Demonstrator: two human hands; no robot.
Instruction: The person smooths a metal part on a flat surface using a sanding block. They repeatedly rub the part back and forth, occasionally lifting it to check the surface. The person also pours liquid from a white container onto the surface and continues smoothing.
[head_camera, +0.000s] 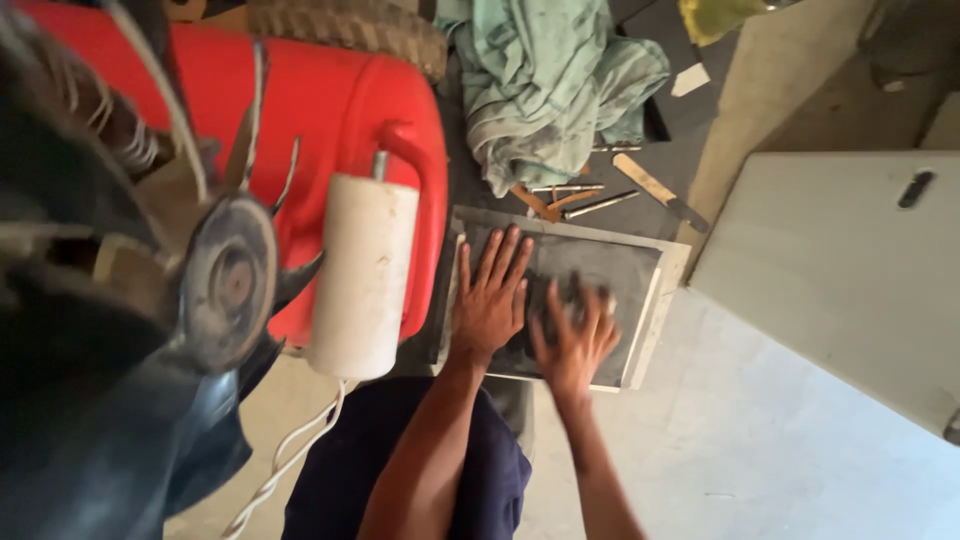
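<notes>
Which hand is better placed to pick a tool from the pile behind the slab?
Probably the right hand: it lies on the slab on the side nearer the tools, while the left hand is flat, fingers spread, by the red tank.

1. My left hand (488, 300) lies flat on the slab (560, 300); my right hand (575, 335) lies just beside it, to its right.
2. The tank (330, 110) and cylinder (362, 275) stand left of the slab.
3. Tools (600, 195) and a cloth (550, 85) lie behind it.
4. A panel (840, 280) lies to the right.

Both hands press flat on a dark slab (590, 265): left hand (490, 300) spread, right hand (575, 335) blurred, beside a red tank (330, 110).
</notes>
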